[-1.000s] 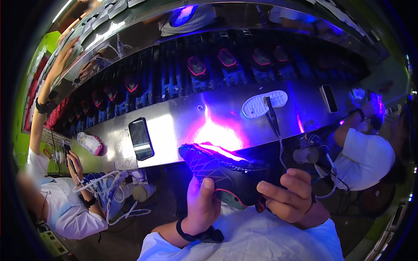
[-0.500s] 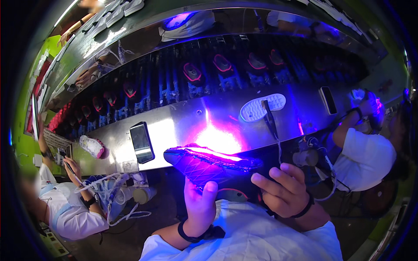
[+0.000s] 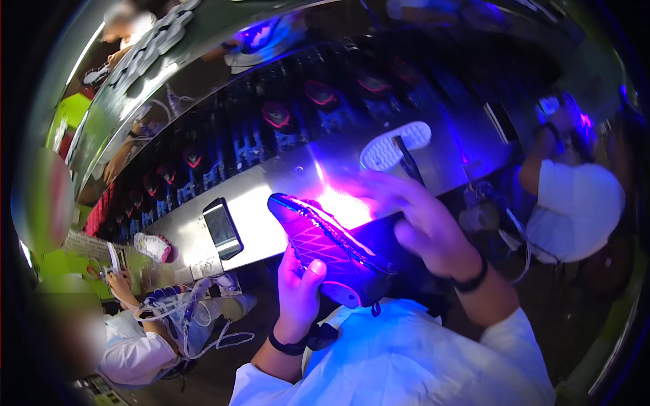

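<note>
The shoe is in the left hand, just before the counter. On the counter lie 2 phones and 1 white sole with a dark tool across it. The right hand blocks part of the view. 0.5 s ago it was lower, beside the shoe; now it reaches forward, blurred, its thumb and fingers apart. The left fingers clamp the shoe's side, thumb nearest.

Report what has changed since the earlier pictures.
The right hand has moved forward from beside the shoe toward the white sole, blurring. The shoe has turned, its left end farther forward, its right end nearer the body. The left hand still holds it; the sole and left phone remain on the bench.
</note>
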Demonstrator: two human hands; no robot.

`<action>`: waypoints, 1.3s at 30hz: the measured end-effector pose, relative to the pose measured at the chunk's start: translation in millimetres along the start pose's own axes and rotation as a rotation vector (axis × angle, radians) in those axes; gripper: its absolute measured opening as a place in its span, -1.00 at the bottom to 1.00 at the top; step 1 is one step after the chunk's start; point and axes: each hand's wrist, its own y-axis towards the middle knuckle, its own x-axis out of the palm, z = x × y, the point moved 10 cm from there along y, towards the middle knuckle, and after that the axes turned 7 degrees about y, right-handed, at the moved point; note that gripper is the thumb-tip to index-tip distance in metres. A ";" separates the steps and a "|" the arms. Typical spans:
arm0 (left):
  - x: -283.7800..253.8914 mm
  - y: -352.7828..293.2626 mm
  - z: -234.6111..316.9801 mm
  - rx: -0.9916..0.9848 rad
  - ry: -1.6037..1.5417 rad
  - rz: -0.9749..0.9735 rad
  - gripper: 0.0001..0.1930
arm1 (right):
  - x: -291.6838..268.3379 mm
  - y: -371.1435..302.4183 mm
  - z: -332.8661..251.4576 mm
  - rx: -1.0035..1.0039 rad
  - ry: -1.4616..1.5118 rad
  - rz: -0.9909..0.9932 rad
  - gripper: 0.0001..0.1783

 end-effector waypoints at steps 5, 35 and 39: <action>21.1 3.1 -6.5 -0.039 -0.065 -0.053 -0.33 | 3.6 -6.4 55.6 0.242 0.351 -0.120 -0.46; -52.2 11.7 -23.8 -0.208 -0.221 -0.005 -0.36 | -63.0 -64.9 87.9 0.471 -0.100 0.306 -0.49; -43.5 20.8 -14.6 -0.130 -0.224 -0.059 -0.27 | -27.2 -64.7 63.0 0.502 -0.034 0.123 -0.50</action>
